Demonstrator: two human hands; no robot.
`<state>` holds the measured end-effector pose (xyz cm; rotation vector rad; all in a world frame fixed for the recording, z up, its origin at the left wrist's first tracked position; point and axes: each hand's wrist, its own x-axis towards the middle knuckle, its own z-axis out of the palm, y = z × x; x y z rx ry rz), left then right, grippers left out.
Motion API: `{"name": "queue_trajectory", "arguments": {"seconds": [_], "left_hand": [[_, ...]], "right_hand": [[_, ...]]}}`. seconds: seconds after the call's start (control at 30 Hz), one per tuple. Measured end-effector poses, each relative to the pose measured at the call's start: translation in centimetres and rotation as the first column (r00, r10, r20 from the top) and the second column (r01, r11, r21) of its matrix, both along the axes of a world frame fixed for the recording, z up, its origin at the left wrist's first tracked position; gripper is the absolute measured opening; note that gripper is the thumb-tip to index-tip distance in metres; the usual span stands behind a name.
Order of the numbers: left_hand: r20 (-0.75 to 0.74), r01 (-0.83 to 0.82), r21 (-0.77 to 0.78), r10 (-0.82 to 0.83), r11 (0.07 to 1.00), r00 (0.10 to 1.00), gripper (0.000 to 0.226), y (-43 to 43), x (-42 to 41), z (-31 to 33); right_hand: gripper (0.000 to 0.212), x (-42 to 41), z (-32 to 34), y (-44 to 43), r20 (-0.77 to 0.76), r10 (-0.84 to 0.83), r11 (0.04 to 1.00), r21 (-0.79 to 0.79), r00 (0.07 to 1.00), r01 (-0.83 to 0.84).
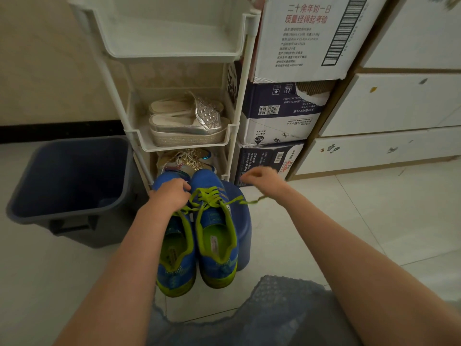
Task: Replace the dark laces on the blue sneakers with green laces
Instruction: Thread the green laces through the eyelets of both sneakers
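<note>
Two blue sneakers with yellow-green trim stand side by side on a blue stool (pixel 243 221), toes pointing away from me. The right sneaker (pixel 215 236) carries a green lace (pixel 212 197) criss-crossed through its eyelets. One end of that lace runs right and down past the stool. My left hand (pixel 172 193) rests closed over the front of the left sneaker (pixel 177 255), pinching lace near the tongue. My right hand (pixel 262 177) is raised to the right with its fingers pinched; the lace end passes just below its wrist, and I cannot tell whether it holds the lace.
A white shelf rack (pixel 239 101) stands just behind the stool with silver sandals (pixel 187 123) and glittery shoes in it. A dark blue bin (pixel 72 181) sits at left. Stacked cartons (pixel 279 116) and white drawers (pixel 389 106) stand at right. Pale floor tiles lie around.
</note>
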<state>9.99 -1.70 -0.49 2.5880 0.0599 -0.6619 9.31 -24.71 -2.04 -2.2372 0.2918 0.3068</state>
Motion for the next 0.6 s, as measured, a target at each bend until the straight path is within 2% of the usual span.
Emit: {"name": "queue_trajectory", "arguments": {"seconds": [0.07,0.13,0.2,0.23,0.33,0.47,0.6], "left_hand": [[-0.002,0.043,0.071,-0.043,0.997,0.999,0.032,-0.3,-0.3,0.4],[0.016,0.055,0.096,-0.057,0.994,0.998,0.026,-0.5,-0.6,0.7],[0.027,0.012,0.032,-0.013,0.999,1.000,0.012,-0.6,-0.8,0.9],[0.029,-0.007,-0.018,0.008,1.000,1.000,0.013,-0.6,-0.8,1.0],[0.002,-0.021,-0.170,0.022,0.985,1.000,0.021,-0.3,-1.0,1.0],[0.031,-0.027,-0.142,0.032,0.990,0.999,0.022,0.0,-1.2,1.1],[0.200,-0.056,-0.080,0.071,0.995,0.977,0.029,-0.2,-1.6,0.9]], "right_hand": [[0.026,-0.6,0.4,1.4,-0.117,0.231,0.972,0.078,0.966,-0.223],[0.029,-0.9,0.6,2.1,-0.200,0.361,0.933,0.067,0.911,-0.355],[0.025,-1.0,0.8,2.1,-0.231,0.431,0.902,0.082,0.872,-0.424],[0.022,-1.1,0.8,1.8,-0.241,0.449,0.893,0.098,0.860,-0.439],[0.012,-1.4,0.7,1.0,-0.228,0.454,0.891,0.141,0.861,-0.432],[0.014,-1.1,0.8,0.1,-0.197,0.338,0.941,0.076,0.920,-0.330],[0.022,-0.7,1.4,-1.1,-0.407,0.284,0.946,-0.029,0.868,-0.323]]}}
